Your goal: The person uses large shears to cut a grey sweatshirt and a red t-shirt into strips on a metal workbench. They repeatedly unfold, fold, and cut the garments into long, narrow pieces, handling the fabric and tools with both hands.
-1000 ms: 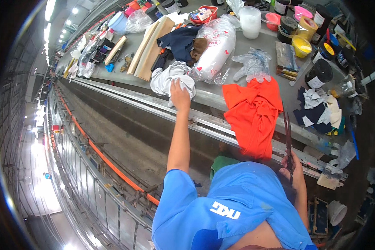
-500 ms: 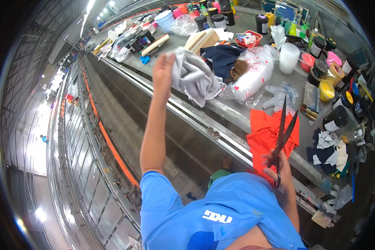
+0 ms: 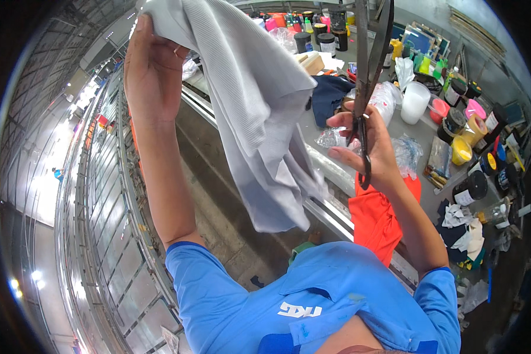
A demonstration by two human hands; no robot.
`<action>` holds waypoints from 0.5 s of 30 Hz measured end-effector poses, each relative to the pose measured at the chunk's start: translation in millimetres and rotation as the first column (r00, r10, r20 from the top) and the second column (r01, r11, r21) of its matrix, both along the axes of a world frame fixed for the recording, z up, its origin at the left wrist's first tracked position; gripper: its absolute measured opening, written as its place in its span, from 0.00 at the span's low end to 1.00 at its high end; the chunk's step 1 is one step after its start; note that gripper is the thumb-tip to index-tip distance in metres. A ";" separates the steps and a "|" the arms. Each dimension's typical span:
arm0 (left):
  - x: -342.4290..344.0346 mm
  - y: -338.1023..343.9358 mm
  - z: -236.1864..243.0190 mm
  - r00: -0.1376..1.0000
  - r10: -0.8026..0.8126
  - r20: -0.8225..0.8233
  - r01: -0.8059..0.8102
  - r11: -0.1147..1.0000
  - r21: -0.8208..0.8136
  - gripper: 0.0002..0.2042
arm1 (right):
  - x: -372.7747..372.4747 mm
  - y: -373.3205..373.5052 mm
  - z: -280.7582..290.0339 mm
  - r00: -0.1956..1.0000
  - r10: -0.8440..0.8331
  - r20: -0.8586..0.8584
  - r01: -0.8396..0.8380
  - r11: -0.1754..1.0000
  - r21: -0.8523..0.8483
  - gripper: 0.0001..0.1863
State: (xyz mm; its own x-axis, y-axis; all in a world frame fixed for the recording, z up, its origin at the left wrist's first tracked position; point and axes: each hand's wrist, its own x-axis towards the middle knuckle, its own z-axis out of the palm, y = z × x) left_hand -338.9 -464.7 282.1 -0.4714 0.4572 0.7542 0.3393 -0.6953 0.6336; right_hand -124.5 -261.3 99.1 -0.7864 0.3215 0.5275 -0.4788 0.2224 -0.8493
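My left hand (image 3: 154,74) is raised high and pinches the upper edge of a light grey fabric piece (image 3: 251,112), which hangs down in folds over the gap beside the table. In my right hand (image 3: 369,144) is a pair of large dark scissors (image 3: 369,65), blades pointing up, with my fingers at the handles. The blades look slightly parted and stand apart from the grey fabric. Below my right forearm, a red cloth (image 3: 374,221) drapes over the table edge. Beyond the scissors lie a dark navy cloth (image 3: 330,97) and a clear plastic glove (image 3: 408,152).
The long table (image 3: 389,127) carries a white plastic tub (image 3: 416,101), a yellow cup (image 3: 461,150), black jars (image 3: 471,187) and fabric scraps (image 3: 456,215). A metal rail (image 3: 330,218) runs along its edge. Another long rack (image 3: 130,265) stands to my left.
My left hand has lifted the grey fabric off the table, and it now hangs spread out near me. My right hand has risen with the scissors, away from the red cloth.
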 end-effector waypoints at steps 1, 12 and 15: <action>-14.7 -10.9 -3.6 1.000 -0.010 -0.015 0.010 0.999 -0.034 0.15 | -4.6 -8.8 3.7 0.999 0.039 0.006 -0.039 0.998 -0.051 0.43; 40.2 3.2 -12.1 0.950 0.148 0.275 -0.115 0.985 -0.132 0.14 | -51.8 -34.6 19.4 0.994 0.001 -0.108 -0.038 0.942 -0.335 0.30; 12.9 -13.6 -8.7 0.884 0.465 0.037 -0.438 0.855 -0.277 0.13 | -43.6 -9.6 19.2 0.985 -0.066 -0.159 0.025 0.969 -0.246 0.25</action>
State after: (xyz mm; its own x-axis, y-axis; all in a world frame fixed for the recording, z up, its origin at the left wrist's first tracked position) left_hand -326.0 -478.3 273.4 -0.7381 0.3442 0.5803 0.5033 -0.2919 0.8133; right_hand -168.1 -270.8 118.3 -0.6767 0.4889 0.5505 -0.6107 0.0449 -0.7906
